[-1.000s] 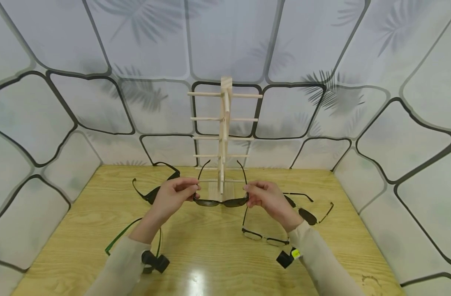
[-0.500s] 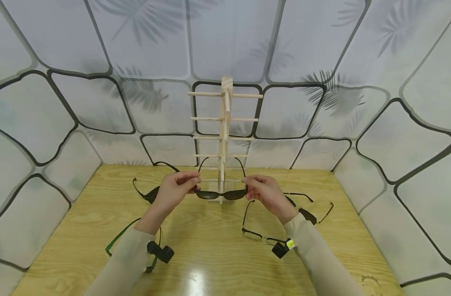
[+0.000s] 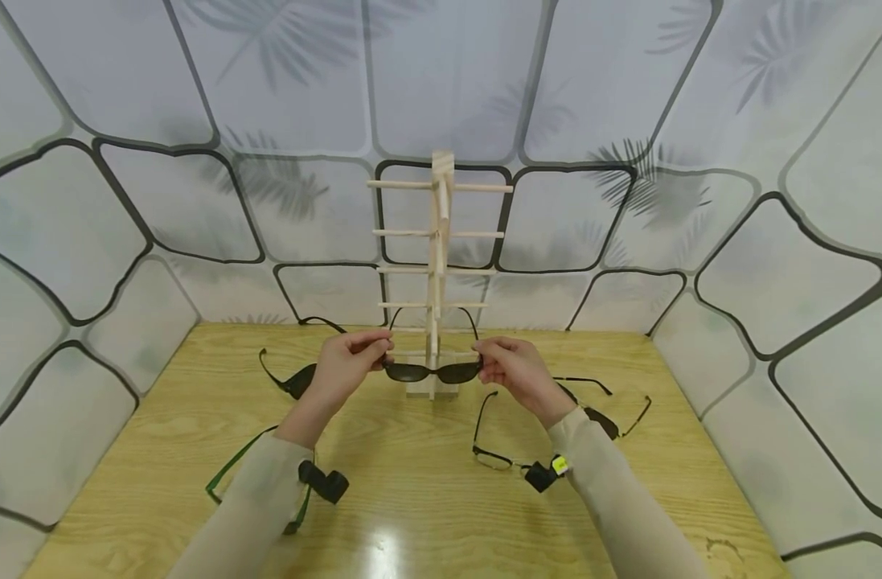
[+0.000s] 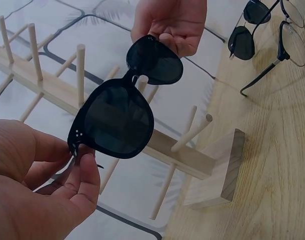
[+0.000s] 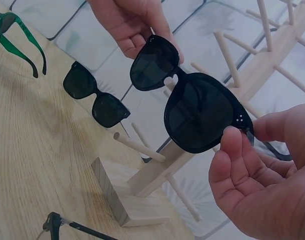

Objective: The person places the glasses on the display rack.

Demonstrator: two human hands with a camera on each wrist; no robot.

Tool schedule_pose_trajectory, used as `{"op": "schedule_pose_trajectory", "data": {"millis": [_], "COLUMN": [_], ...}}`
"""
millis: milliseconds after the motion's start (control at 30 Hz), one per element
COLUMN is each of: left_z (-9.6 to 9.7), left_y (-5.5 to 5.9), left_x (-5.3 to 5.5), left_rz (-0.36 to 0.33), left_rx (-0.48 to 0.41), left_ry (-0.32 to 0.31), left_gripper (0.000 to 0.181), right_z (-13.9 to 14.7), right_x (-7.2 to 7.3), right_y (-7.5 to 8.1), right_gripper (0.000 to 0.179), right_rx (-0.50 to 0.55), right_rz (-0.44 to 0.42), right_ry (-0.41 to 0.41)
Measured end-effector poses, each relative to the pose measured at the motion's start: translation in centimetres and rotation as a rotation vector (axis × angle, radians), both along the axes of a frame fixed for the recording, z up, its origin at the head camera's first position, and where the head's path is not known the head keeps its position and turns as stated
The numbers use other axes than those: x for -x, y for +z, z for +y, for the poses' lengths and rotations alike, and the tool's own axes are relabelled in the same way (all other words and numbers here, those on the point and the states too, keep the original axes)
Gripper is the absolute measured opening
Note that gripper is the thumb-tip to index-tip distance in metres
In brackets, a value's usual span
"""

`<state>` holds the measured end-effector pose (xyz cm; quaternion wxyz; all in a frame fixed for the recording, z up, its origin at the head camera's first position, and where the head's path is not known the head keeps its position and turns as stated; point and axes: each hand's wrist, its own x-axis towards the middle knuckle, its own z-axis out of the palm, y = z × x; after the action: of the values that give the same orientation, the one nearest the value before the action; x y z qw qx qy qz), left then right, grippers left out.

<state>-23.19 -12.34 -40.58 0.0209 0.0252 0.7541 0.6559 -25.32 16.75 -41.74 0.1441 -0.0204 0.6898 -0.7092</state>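
Observation:
Black sunglasses point(image 3: 457, 372) with dark lenses are held level by both hands, lenses facing me, temples pointing back past the post of a wooden display rack point(image 3: 436, 281). My left hand point(image 3: 345, 366) pinches the hinge corner at one end. At the other end my right hand point(image 3: 516, 370) pinches the matching corner between thumb and fingers. In the left wrist view the sunglasses point(image 4: 120, 117) overlap a nose peg of the rack point(image 4: 212, 187); the bridge appears right at the peg, and whether it bears weight there I cannot tell.
Another pair of black sunglasses point(image 3: 301, 380) lies behind my left hand. Green-framed glasses point(image 3: 231, 466) are partly under the left forearm. Near the right forearm lie clear-lensed glasses point(image 3: 494, 460) and dark sunglasses point(image 3: 601, 422). Patterned walls point(image 3: 441, 80) enclose the wooden table point(image 3: 412, 498).
Both hands have raised the sunglasses and brought them closer to the rack, lenses tilting up to face me. The grip at both ends is unchanged.

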Motion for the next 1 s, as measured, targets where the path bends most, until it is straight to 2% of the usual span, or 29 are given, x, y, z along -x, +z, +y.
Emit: {"op": "schedule_pose_trajectory", "data": {"millis": [367, 567, 1000], "left_z": [0.27, 0.33, 0.41], "left_y": [-0.18, -0.36, -0.65], "left_x": [0.53, 0.77, 0.95], "left_rz": [-0.031, -0.031, -0.009], "left_rx": [0.015, 0.018, 0.030], "left_ry": [0.016, 0.020, 0.032], "left_gripper": [0.031, 0.031, 0.030], "right_z": [-0.09, -0.11, -0.10], "right_x": [0.47, 0.64, 0.76], "right_y": [-0.33, -0.42, -0.59], "right_gripper": [0.029, 0.023, 0.026], "right_rx": [0.010, 0.018, 0.029], "right_rz": [-0.009, -0.012, -0.024], "right_ry": [-0.017, -0.021, -0.014]}}
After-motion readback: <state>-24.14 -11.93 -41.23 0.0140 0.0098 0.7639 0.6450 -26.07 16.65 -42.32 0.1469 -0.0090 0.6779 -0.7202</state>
